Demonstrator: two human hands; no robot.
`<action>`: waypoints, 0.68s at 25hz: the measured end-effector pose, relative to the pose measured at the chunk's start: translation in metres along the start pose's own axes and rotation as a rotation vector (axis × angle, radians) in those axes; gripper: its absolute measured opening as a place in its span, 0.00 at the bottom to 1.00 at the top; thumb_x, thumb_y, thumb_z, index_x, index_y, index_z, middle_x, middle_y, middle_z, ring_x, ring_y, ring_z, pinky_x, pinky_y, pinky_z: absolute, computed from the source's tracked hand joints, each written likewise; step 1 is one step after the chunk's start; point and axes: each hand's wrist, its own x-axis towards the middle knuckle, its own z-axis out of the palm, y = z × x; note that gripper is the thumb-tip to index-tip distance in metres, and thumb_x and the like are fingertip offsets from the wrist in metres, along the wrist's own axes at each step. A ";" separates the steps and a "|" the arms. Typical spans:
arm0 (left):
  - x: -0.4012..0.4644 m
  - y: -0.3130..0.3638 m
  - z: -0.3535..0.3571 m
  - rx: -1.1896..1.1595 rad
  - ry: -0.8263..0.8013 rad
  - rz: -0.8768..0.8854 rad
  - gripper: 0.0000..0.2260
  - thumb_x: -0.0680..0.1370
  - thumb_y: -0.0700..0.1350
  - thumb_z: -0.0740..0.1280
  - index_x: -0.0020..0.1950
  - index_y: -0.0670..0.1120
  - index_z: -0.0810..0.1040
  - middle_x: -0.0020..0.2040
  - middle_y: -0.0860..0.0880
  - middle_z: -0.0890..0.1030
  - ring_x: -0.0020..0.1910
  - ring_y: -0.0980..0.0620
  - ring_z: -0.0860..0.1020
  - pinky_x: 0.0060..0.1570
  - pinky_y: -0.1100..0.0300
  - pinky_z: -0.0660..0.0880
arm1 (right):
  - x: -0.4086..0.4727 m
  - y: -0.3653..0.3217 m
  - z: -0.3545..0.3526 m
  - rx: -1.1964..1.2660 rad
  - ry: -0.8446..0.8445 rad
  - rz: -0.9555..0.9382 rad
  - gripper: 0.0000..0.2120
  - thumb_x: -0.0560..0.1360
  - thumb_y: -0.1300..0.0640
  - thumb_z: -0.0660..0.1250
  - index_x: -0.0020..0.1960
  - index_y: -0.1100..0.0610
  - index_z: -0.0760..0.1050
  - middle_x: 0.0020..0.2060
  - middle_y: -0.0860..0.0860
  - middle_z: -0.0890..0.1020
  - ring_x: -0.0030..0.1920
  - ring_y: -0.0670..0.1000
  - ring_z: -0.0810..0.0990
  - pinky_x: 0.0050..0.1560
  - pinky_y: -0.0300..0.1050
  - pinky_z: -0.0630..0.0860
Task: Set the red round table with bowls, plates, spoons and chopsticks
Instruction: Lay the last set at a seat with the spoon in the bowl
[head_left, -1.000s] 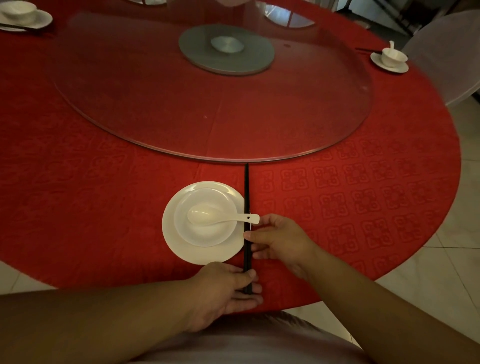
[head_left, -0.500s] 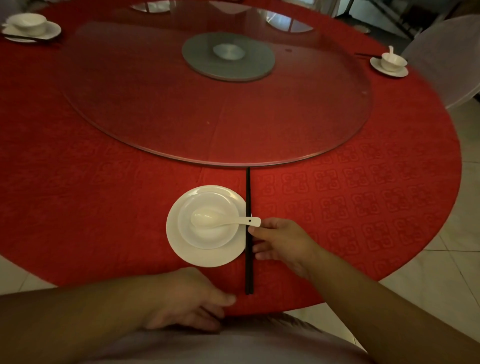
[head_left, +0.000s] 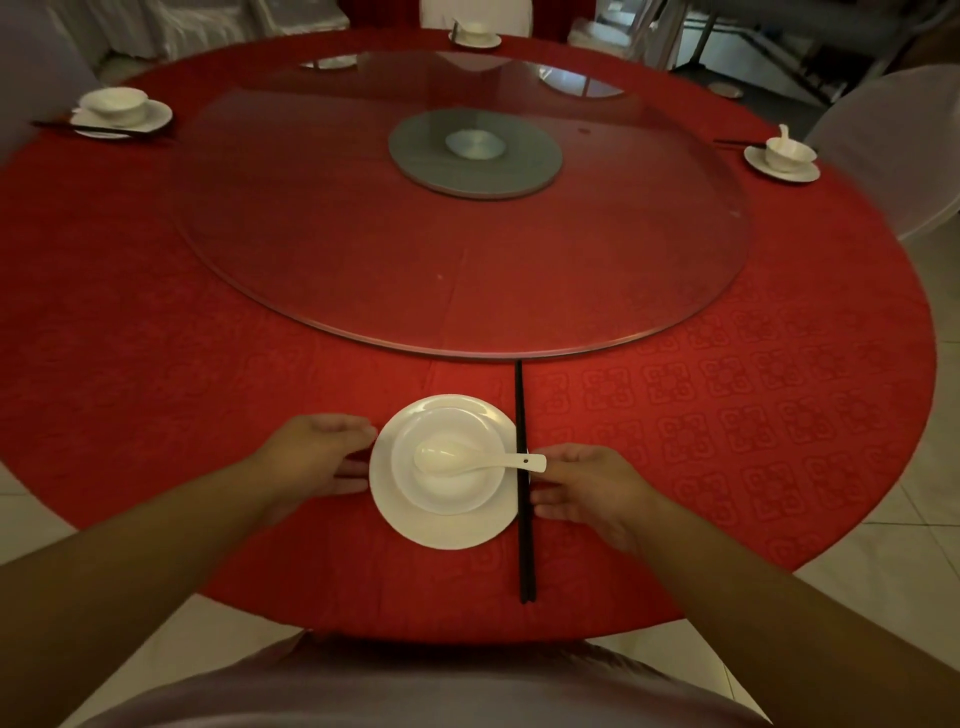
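Flanking the near place setting, both hands sit at the plate (head_left: 441, 530) edges. Left hand (head_left: 317, 457) on the plate's left side, fingers (head_left: 353, 470) straight and close together, tips touching or just at the rim; can't tell if they grip it. Right hand (head_left: 582, 488) on the right side, fingers loosely extended toward the chopsticks (head_left: 523, 493), tips at or against them, not clearly pinching.

White bowl (head_left: 449, 483) sits centered on the plate, white spoon (head_left: 467, 460) lying in the bowl with handle pointing right, its end over the chopsticks. Black chopsticks lie together as a pair just right of the plate, running from the glass turntable (head_left: 467, 249) edge down to near the counter (head_left: 156, 389) edge.

Red patterned cloth covers the round counter. Other settings: far left (head_left: 122, 111), far right (head_left: 782, 158), far side (head_left: 475, 35), each bowl on plate. Grey hub (head_left: 475, 150) under the glass centre. White-covered chair (head_left: 893, 140) at right.
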 end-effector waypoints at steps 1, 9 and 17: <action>0.001 0.000 0.004 0.023 -0.033 0.010 0.13 0.80 0.43 0.70 0.64 0.44 0.79 0.55 0.44 0.86 0.53 0.46 0.85 0.48 0.51 0.84 | 0.000 0.000 0.001 -0.006 0.002 -0.004 0.12 0.74 0.57 0.76 0.55 0.61 0.83 0.49 0.57 0.87 0.45 0.55 0.86 0.40 0.45 0.84; -0.003 -0.005 0.017 0.079 0.004 0.042 0.19 0.76 0.30 0.70 0.66 0.41 0.79 0.54 0.44 0.86 0.52 0.46 0.85 0.43 0.54 0.84 | -0.003 0.004 0.005 -0.023 0.024 -0.033 0.14 0.71 0.59 0.78 0.55 0.60 0.82 0.49 0.58 0.86 0.45 0.55 0.85 0.37 0.43 0.82; -0.008 -0.011 0.023 0.029 -0.009 0.035 0.18 0.76 0.30 0.70 0.65 0.42 0.80 0.53 0.44 0.86 0.50 0.46 0.86 0.39 0.56 0.85 | -0.008 0.009 -0.002 -0.020 0.035 -0.035 0.14 0.70 0.60 0.79 0.54 0.61 0.83 0.45 0.57 0.86 0.42 0.53 0.85 0.39 0.44 0.83</action>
